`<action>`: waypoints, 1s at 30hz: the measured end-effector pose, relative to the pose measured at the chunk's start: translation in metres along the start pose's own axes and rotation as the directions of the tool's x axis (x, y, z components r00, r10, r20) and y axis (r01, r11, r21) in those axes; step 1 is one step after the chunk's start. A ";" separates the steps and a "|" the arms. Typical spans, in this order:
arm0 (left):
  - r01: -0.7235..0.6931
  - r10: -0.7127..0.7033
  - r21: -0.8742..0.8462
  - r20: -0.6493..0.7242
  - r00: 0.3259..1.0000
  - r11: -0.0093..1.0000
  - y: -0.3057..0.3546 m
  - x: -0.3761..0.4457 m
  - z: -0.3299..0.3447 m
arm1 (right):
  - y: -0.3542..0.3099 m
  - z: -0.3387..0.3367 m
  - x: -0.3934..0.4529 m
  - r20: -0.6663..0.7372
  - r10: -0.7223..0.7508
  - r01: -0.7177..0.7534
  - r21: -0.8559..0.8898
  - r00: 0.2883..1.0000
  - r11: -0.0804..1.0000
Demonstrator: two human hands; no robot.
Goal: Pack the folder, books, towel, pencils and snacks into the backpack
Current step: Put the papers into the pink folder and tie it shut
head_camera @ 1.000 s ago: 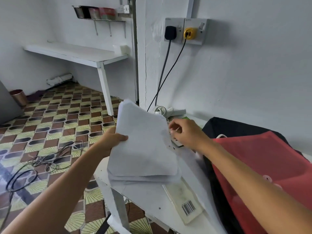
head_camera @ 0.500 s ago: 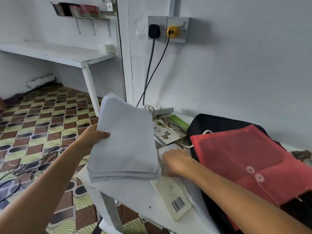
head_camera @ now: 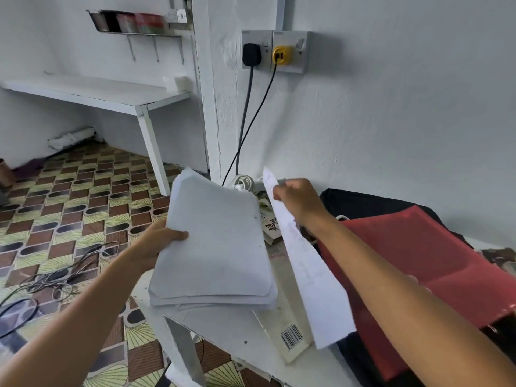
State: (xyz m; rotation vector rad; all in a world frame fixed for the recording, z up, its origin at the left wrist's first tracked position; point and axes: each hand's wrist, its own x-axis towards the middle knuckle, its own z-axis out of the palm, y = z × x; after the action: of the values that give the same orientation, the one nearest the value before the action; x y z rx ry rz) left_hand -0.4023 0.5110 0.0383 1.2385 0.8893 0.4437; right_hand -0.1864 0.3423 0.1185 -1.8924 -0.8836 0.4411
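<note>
From the head camera, the left hand grips the left edge of a stack of white papers, thumb curled over the top sheet and fingers hidden beneath. The stack is held tilted above the near-left corner of a white table, its lower edge just over the tabletop.

The right hand is raised beside the stack and pinches the upper end of a single sheet of paper. The sheet is seen nearly edge-on and hangs down and toward the camera, between the stack and a red folder. Faint print shows on it but cannot be read.

The red folder lies flat on an open black backpack, which rests on the table against the white wall; the right forearm crosses over the folder. A white book with a barcode lies on the table below the stack, partly covered by the hanging sheet. Another book with black characters on its cover shows in the gap between stack and sheet.

Behind the hands, a coiled white cable sits at the table's far edge. A black plug and a yellow plug sit in a wall socket, their cords running down. To the left are a white shelf-desk and a patterned tile floor with loose black wires.
</note>
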 end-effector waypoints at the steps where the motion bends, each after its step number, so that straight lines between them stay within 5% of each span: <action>1: 0.011 -0.011 -0.008 0.006 1.000 1.000 -0.004 -0.001 0.002 | -0.004 0.001 0.002 -0.016 0.008 -0.007 0.050 1.000 0.999; 7: 0.020 -0.020 0.029 0.005 1.000 0.999 -0.020 -0.012 0.021 | -0.010 0.053 0.002 -0.008 0.066 -0.062 0.241 0.998 0.969; 12: 0.057 -0.064 -0.110 -0.062 0.996 0.992 -0.028 -0.015 0.033 | 0.001 0.122 -0.005 0.004 0.132 -0.129 0.221 0.991 0.967; 15: 0.096 -0.085 -0.265 0.055 0.995 0.960 -0.025 -0.021 0.038 | 0.004 0.152 -0.009 -0.069 0.125 -0.117 0.103 0.990 0.988; 18: 0.082 -0.040 -0.307 0.142 0.989 0.948 -0.024 -0.023 0.040 | 0.005 0.164 -0.007 0.002 0.215 -0.214 0.089 0.977 0.973; 24: 0.031 -0.025 -0.087 0.070 0.997 0.996 -0.031 -0.021 0.038 | 0.006 0.141 -0.008 0.144 0.204 -0.250 0.511 0.968 0.823; 27: 0.024 -0.022 -0.073 0.028 0.999 0.997 -0.030 -0.018 0.033 | 0.021 0.113 -0.001 -0.081 0.031 -0.005 0.295 0.996 0.955; 30: 0.029 -0.028 -0.093 0.021 0.999 0.995 -0.025 -0.013 0.028 | 0.049 0.088 0.009 -0.339 -0.214 0.171 -0.153 0.916 0.973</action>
State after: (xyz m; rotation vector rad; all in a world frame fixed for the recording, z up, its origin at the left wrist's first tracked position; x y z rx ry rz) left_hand -0.3927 0.4765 0.0214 1.1421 0.8596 0.4446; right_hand -0.2163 0.3902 0.0346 -1.8912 -0.8552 -0.0776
